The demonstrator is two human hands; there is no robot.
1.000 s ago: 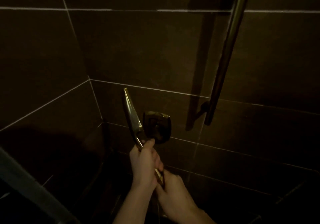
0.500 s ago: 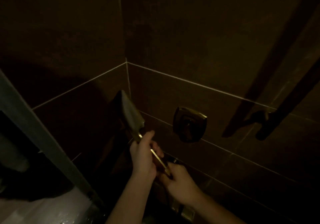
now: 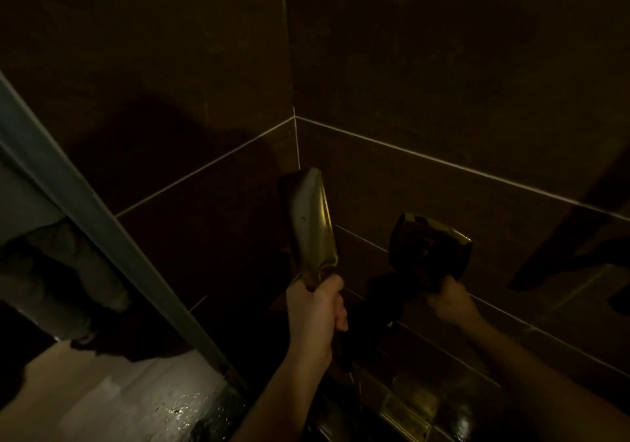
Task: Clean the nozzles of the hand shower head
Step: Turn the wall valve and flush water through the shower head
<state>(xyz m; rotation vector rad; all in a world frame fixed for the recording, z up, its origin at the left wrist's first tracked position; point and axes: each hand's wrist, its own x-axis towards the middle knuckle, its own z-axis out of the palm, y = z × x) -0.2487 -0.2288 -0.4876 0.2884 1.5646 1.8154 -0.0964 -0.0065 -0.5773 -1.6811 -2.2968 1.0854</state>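
The shower cubicle is dim. My left hand (image 3: 317, 305) is closed around the handle of the brass hand shower head (image 3: 310, 223), which points upward near the tiled corner. I see its back and edge; the nozzle face is turned away to the right. My right hand (image 3: 450, 300) reaches to the right wall, and its fingers curl on the lower edge of the square brass control knob (image 3: 429, 247).
A grey door frame (image 3: 102, 220) runs diagonally across the left. Behind it lies a wet pale floor (image 3: 136, 400). A brass wall fitting (image 3: 405, 414) and the hose (image 3: 351, 376) sit below my arms. Dark tiled walls meet at the corner (image 3: 295, 141).
My right hand has left the shower handle and moved right and up to the wall knob. The view has swung left and down; the wall rail is out of frame.
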